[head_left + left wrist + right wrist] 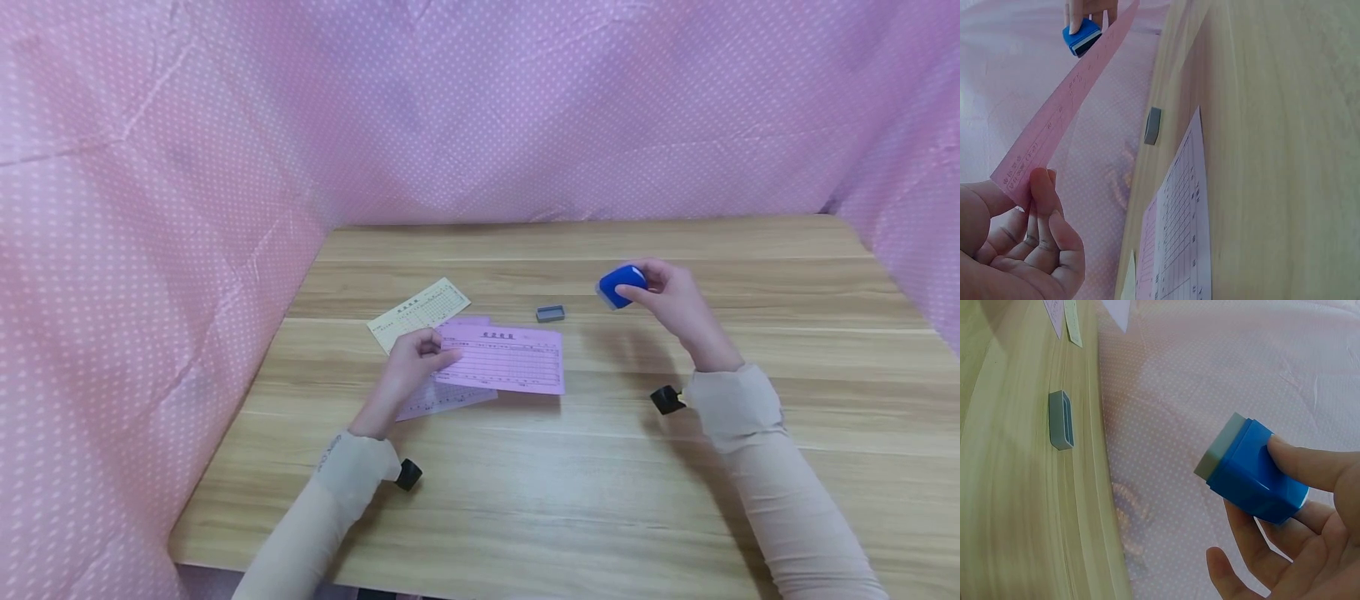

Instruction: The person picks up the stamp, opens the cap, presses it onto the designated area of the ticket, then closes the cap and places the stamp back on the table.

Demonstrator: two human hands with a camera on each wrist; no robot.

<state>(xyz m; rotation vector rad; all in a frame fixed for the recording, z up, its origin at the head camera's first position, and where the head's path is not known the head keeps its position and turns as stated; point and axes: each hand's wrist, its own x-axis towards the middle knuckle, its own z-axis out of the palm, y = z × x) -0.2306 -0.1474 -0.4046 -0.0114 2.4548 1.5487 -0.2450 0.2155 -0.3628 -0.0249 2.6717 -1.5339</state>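
Note:
My left hand [411, 367] pinches a pink printed form [517, 360] by its left end, thumb on top, holding it up off the table. In the left wrist view the form [1063, 103] slants upward from the fingertips. A blue stamp [622, 286] is in my right hand [678, 304], gripped between thumb and fingers above the table. Seen from the right wrist, the stamp [1260, 472] has its grey end uncovered and pointing away from the palm. Between the hands, a small grey stamp cap [551, 313] lies on the table with its hollow side up.
Under and behind the held form lie a cream form [423, 308] and a pale purple form [457, 400], overlapping on the wooden table [570, 500]. Pink dotted cloth [487, 117] hangs behind the table and along its sides. A small black camera sits at each wrist.

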